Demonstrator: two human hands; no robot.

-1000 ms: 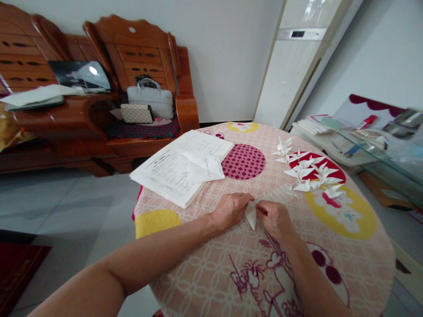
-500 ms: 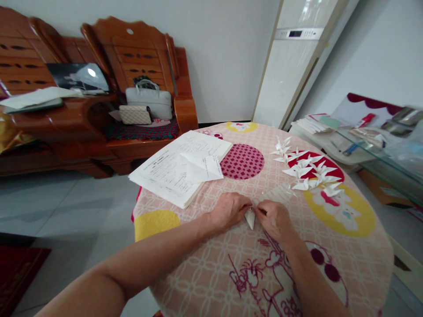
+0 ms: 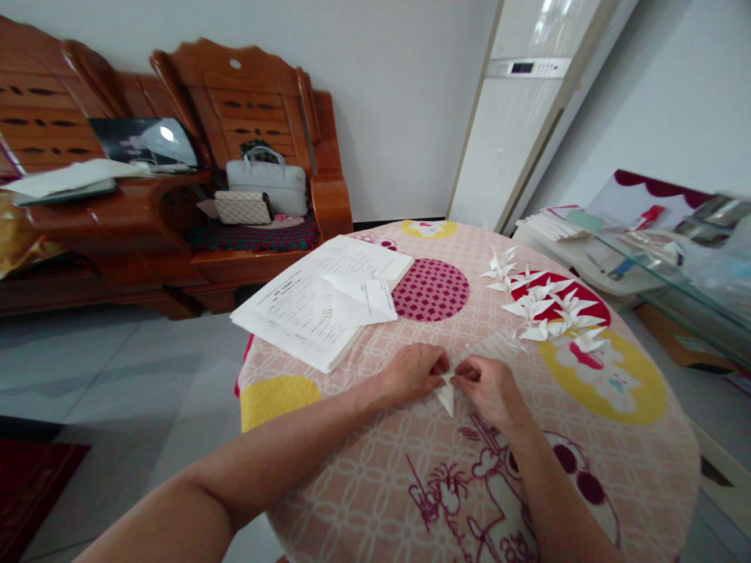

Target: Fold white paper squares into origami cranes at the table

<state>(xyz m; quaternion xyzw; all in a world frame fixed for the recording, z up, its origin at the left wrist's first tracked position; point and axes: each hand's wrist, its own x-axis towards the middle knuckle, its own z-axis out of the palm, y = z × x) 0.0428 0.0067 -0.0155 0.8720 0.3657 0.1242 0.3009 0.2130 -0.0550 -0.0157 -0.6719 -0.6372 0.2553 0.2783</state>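
Observation:
A small folded piece of white paper [image 3: 447, 399] is pinched between my two hands, its pointed end facing me. On its left side my left hand [image 3: 415, 371] grips it with bent fingers. My right hand [image 3: 488, 389] pinches its upper right part with thumb and fingertips. Beyond my right hand stand several white folded paper cranes [image 3: 537, 297] in a cluster. To the left lies a stack of printed sheets [image 3: 299, 305], with a loose creased square of paper [image 3: 364, 301] on top. My fingers hide part of the folded paper.
A patterned cloth covers the round table [image 3: 352, 469]. Small paper scraps and a clear ruler-like strip [image 3: 496, 344] lie past my hands. At right is a glass-topped stand [image 3: 662, 274] with papers and bags. A wooden sofa [image 3: 252, 94] with handbags stands behind, left.
The folded paper's tip now points slightly lower and looks wider. My fingers have shifted a little on it, with the right fingertips more spread. The view has tilted slightly.

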